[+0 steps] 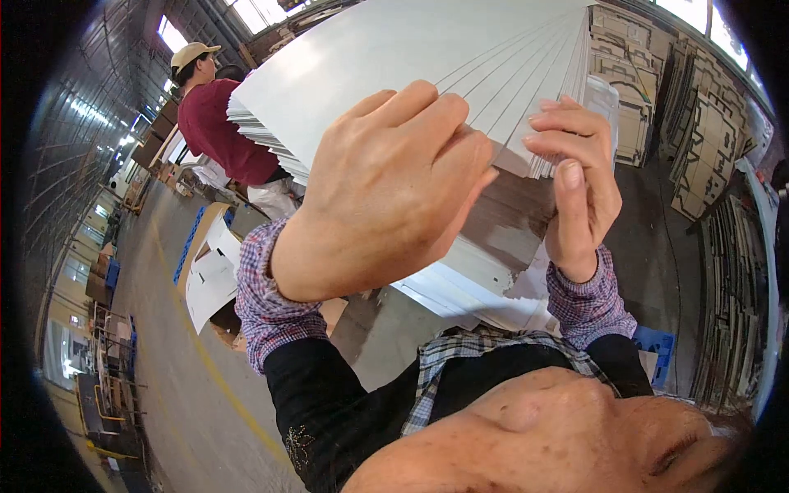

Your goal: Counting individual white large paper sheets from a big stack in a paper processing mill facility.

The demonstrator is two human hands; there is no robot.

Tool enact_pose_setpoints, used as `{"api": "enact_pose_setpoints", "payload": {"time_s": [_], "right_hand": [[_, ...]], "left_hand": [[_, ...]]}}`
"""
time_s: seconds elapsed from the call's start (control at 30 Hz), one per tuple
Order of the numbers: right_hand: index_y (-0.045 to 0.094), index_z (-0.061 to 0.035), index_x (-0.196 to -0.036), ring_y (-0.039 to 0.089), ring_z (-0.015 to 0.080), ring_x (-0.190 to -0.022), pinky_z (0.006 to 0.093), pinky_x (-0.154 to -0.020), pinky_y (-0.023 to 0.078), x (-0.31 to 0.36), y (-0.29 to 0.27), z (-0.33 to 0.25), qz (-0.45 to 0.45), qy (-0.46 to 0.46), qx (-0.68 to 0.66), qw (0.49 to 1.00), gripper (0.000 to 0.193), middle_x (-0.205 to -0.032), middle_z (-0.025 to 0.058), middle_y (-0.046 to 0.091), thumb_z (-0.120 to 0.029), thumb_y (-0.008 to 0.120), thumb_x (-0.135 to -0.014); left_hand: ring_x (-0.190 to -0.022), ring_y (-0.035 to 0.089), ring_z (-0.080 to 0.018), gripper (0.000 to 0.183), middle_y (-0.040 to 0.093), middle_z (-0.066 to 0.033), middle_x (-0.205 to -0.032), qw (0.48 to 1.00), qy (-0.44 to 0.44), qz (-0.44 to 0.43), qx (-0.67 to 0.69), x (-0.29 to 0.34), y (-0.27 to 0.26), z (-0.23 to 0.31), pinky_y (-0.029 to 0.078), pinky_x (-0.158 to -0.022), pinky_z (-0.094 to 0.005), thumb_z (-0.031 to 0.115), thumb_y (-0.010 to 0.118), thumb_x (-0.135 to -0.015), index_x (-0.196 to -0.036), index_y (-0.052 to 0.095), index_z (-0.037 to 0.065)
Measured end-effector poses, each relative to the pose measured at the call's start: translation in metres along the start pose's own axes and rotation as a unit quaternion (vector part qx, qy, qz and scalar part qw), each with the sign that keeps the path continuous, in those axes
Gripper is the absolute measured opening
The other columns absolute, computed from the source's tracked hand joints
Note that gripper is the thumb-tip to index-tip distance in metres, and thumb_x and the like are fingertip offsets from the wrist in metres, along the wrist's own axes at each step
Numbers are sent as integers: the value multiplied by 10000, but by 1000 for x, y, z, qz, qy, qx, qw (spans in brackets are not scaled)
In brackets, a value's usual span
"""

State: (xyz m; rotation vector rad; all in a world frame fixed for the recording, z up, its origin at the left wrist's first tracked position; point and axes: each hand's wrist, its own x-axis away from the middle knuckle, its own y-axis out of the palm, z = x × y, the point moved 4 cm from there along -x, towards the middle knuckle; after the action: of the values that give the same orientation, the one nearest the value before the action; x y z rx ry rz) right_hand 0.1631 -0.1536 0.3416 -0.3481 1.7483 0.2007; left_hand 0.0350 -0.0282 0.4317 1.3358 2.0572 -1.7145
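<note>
A tall stack of large white sheets (353, 62) spreads out ahead of me, its near right edges fanned into separate layers. My left hand (390, 181) is closed at the near edge of the fanned sheets, fingers curled down and thumb against them; its grip is partly hidden behind its own knuckles. To the right, my right hand (579, 168) is raised beside the stack's corner. Its fingers are bent, with the thumb apart from them, and nothing shows between them. Whether its fingertips touch the sheet edges is unclear.
Below the stack lie a brown board surface (518, 209) and more white sheets (468, 275). Cut brown boards (711, 152) lean at the right, with a blue crate (653, 353) nearby. A co-worker in a dark red top (226, 123) stands at the far left, near a cardboard box with white sheets (214, 275).
</note>
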Motion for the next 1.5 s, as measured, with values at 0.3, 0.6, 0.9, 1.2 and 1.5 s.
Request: {"api": "enact_pose_setpoints", "payload": {"time_s": [0.3,0.6,0.9,1.2,1.5], "right_hand": [[681,-5,-1083,568,334,-1115,503,-1068,386,-1,5,-2,20,-17,12,1000,311,-1123,179,641,-193,742,-844],[665,8,-1102,563,335,-1070,513,-1036,403,3,6,0,50,-40,4,998,333,-1112,200,626,-140,761,-819],[714,22,-1002,569,340,-1058,528,-1020,406,-5,10,-11,3,-46,60,997,287,-1078,166,624,-153,781,-785],[714,22,-989,580,341,-1001,516,-991,411,-5,9,-12,-11,-57,79,995,283,-1085,167,612,-152,774,-773],[718,17,-991,575,342,-1027,525,-976,416,-3,8,-8,0,-73,75,994,296,-1091,166,614,-175,779,-773]], "left_hand": [[-700,600,-261,250,631,-83,-835,1000,9,-2,-9,-6,0,4,487,-603,-349,38,760,-726,-962,678,16],[-619,551,-257,169,537,-73,-729,993,14,63,-96,-13,5,7,446,-535,-368,27,755,-735,-817,607,39],[-639,541,-243,161,493,-61,-720,994,12,69,-81,-18,6,3,443,-543,-350,50,747,-746,-819,604,67],[-680,541,-216,189,502,-44,-771,992,20,85,-91,-24,20,8,455,-570,-340,56,703,-687,-857,623,76],[-687,542,-212,170,517,-40,-781,992,24,94,-76,-17,22,6,449,-567,-325,62,692,-693,-846,620,84]]}}
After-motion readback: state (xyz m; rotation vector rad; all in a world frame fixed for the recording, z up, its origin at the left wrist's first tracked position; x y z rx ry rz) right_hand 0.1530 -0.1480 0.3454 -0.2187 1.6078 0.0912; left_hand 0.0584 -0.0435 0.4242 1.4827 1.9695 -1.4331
